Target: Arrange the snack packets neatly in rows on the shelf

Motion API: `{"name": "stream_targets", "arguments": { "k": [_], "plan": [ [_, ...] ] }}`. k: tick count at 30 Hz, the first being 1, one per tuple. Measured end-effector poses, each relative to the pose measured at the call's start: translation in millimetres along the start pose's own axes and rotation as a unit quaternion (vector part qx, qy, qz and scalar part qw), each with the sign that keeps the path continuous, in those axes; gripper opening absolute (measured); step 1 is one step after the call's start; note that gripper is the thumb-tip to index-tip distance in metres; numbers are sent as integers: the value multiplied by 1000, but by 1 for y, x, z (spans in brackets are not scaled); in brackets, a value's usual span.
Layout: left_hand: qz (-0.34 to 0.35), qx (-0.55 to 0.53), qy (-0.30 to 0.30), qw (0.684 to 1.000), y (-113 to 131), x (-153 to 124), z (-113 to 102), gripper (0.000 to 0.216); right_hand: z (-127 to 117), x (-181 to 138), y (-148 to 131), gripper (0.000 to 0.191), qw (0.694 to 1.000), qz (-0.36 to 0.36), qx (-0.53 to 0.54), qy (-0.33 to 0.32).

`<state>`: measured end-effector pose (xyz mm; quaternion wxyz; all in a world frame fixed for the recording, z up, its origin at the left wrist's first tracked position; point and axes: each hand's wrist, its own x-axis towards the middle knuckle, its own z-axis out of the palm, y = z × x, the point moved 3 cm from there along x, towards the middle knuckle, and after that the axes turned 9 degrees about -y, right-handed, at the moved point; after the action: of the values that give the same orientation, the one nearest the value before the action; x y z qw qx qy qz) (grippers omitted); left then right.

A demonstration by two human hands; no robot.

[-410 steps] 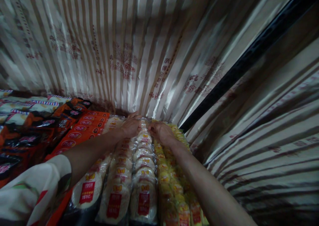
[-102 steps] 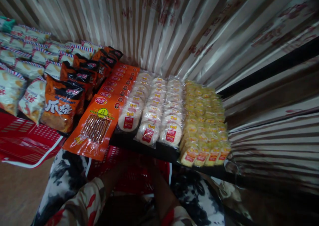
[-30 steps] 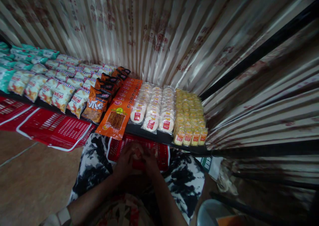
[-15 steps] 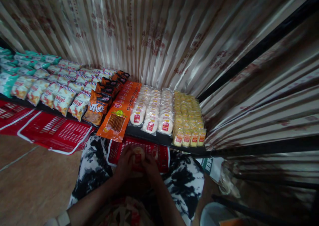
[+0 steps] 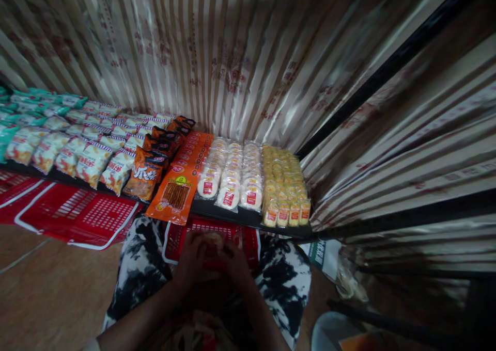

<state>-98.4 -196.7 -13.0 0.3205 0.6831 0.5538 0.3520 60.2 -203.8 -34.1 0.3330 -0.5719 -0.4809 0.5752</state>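
My left hand (image 5: 192,258) and my right hand (image 5: 234,262) are closed together over my lap on a small round snack packet (image 5: 213,241), above a red basket (image 5: 248,238). Just beyond them a low dark shelf (image 5: 236,216) carries rows of white round cracker packets (image 5: 231,173), yellow snack packets (image 5: 282,186) on their right and orange flat packets (image 5: 182,180) on their left. My fingers are dim and partly hidden.
More snack bags (image 5: 93,155) run along the shelf to the left, with green packets (image 5: 23,103) at the far end. Red baskets (image 5: 77,214) lie under the shelf. A striped shiny curtain (image 5: 217,57) backs everything. A white bucket (image 5: 329,335) stands at bottom right.
Long ago both hands were reaching into the cracker rows at the back of the shelf. Since then they have drawn back to my lap, and they hold a packet together.
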Motion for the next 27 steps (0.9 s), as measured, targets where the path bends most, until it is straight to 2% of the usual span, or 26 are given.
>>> {"name": "stream_targets", "arguments": {
  "k": [10, 15, 22, 27],
  "plan": [
    [36, 12, 14, 999, 4, 1, -3, 23, -7, -1, -7, 32, 1000, -3, -18, 6],
    [62, 28, 17, 998, 8, 0, -2, 22, -14, -2, -16, 29, 998, -18, -43, 43],
    [89, 54, 18, 994, 20, -1, 2, 24, -22, -2, -28, 32, 997, -28, -9, 66],
    [116, 100, 37, 987, 32, 4, -4, 33, -16, 4, -44, 32, 995, -64, 34, 62]
  ]
}}
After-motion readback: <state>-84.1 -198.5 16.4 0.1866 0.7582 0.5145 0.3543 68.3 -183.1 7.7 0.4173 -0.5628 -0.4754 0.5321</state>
